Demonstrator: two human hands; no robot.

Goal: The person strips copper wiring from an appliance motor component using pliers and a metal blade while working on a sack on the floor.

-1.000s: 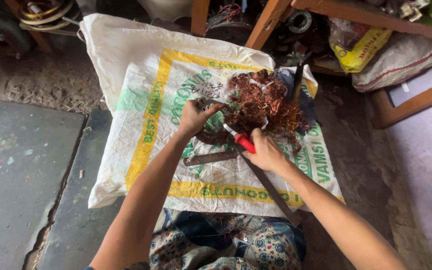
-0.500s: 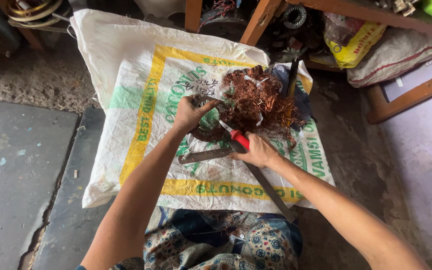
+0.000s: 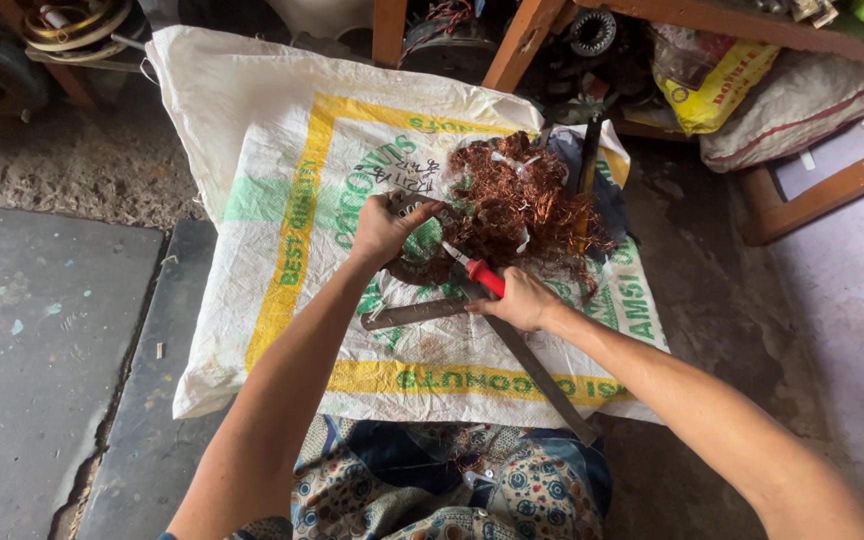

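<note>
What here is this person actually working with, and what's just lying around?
In use:
left hand gripping a metal part
right hand holding a red-handled tool
tangled copper wire
woven sack underneath

Lying about:
flat metal bar
long file
yellow bag

A white woven sack [image 3: 282, 130] with yellow and green print lies spread under the work; a yellow bag [image 3: 717, 85] sits top right.

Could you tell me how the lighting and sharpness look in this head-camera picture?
Head view: soft, even daylight, no glare; the woven sack and copper wire tangle are sharp; the left hand and right hand show no motion blur; the space under the wooden bench lies in deep shadow; edges bend slightly from the wide lens.
</note>
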